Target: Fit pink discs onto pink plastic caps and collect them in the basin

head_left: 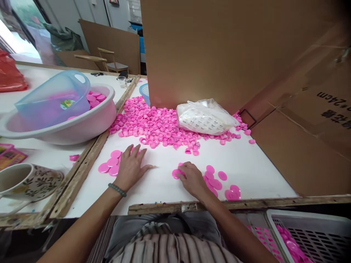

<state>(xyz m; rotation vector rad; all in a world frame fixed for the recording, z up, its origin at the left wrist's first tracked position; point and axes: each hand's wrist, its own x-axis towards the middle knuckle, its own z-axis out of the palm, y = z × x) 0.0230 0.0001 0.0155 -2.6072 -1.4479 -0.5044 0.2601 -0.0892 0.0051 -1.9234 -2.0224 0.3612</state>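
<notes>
My left hand lies flat on the white table, fingers spread, beside a few flat pink discs at its left. My right hand is curled, its fingers pinching a pink disc against the table. More flat pink discs lie just right of that hand. A large heap of small pink caps spreads across the table beyond both hands.
A clear bag of white parts rests on the heap. Cardboard walls close the back and right. A pink basin with a blue tub sits left, a mug nearer. A white crate holds pink pieces at lower right.
</notes>
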